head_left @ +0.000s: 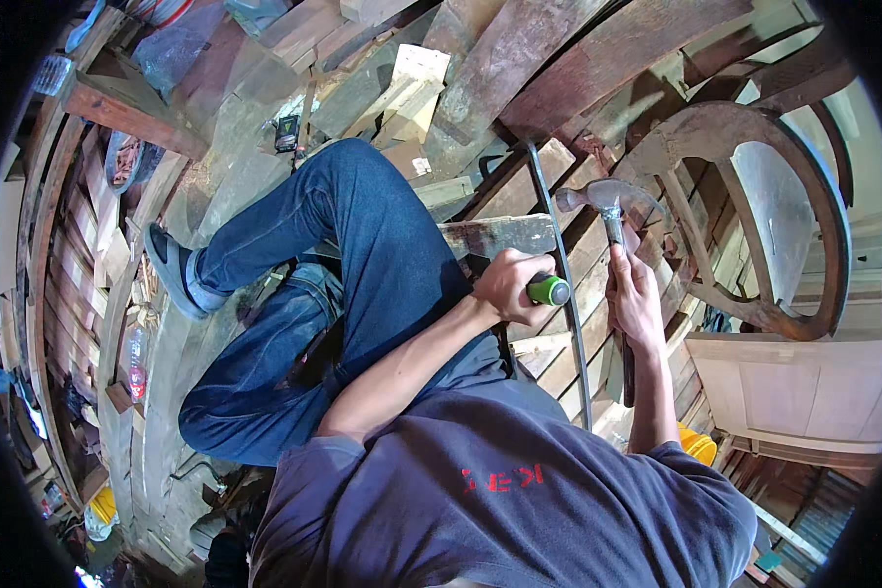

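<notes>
Beside a thin dark metal bar (576,348), a claw hammer (596,193) sits with its head toward the top of the view, held in the right hand (639,299), whose fingers wrap the handle just below the head; the rest of the shaft runs down past the wrist. It looks rigid and head-heavy — a hold this high should steady it, while one lower down would give more swing. The left hand (508,286) is curled into a fist around a green-and-black tool handle (551,290); its working end is hidden, so I cannot tell which tool. That handle looks light, stiff and smooth — best gripped mid-length, fingers clear of the butt. Near that fist lies a wooden block (500,236); farther right stands a curved, slatted wooden frame (836,220).
</notes>
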Available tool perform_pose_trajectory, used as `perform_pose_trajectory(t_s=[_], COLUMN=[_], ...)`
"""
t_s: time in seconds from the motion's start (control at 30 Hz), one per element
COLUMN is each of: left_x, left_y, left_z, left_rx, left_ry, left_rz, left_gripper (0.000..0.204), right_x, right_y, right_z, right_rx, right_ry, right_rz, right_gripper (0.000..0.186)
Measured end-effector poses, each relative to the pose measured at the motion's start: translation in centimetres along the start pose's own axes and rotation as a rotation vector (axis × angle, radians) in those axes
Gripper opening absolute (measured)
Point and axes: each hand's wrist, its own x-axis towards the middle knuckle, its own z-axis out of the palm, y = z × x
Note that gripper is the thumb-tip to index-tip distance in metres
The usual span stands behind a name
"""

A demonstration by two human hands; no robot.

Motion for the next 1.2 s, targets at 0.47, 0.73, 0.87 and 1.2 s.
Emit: perform_pose_trajectory(t_s=[0.47, 0.73, 0.87, 1.2], left_x=[0.6, 0.6, 0.7, 0.5], left_y=[0.1, -0.4, -0.4, -1.1], left_z=[-0.5, -1.0, -0.8, -1.0], left_rx=[-0.011, 0.003, -0.011, 0.015], left_ry=[0.019, 0.046, 0.103, 0.034], left_rz=[-0.035, -0.065, -0.1, -0.039], left_gripper=[0.019, 0.018, 0.02, 0.026], right_x=[-0.2, -2.2, -5.0, -6.3], right_y=[-0.7, -2.2, -2.8, -2.7], right_z=[-0.3, -2.8, -3.7, -4.0], right_rx=[0.037, -0.167, -0.001, -0.346], right_ry=[-0.001, 0.005, -0.031, -0.009], right_rz=[0.009, -0.204, -0.158, -0.437], right_gripper=[0.042, 0.037, 0.03, 0.03])
